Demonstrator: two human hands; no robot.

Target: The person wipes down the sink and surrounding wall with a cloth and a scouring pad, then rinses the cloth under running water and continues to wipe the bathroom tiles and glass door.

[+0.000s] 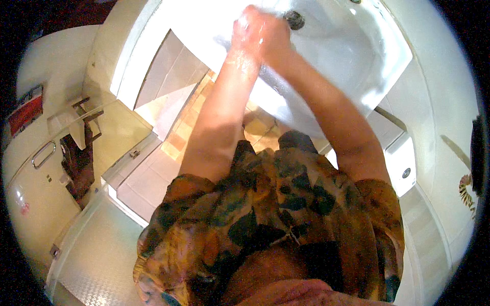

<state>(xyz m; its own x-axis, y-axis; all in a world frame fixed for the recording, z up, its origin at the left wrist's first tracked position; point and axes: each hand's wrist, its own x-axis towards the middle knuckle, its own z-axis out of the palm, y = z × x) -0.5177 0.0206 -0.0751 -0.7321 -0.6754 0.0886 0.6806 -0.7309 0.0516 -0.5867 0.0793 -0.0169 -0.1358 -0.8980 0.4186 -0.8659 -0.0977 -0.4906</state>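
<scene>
My left hand (245, 28) and my right hand (277, 36) are pressed together above a white washbasin (344, 72). Both look wet, with bright glints on the skin and on the left wrist. Blur and glare hide most of the fingers, and no object shows between the palms. A dark round drain (294, 20) lies just right of my right hand, in the bottom of the basin. Below the hands my forearms spread back to the sleeves of a brown and black patterned shirt (268, 214).
Orange and tan checkered floor tiles (176, 142) lie beneath the basin's near edge. To the left stands a pale door (23, 168) with a metal handle (44, 155). At the right is a white box-shaped thing (400, 160) with a dark round spot.
</scene>
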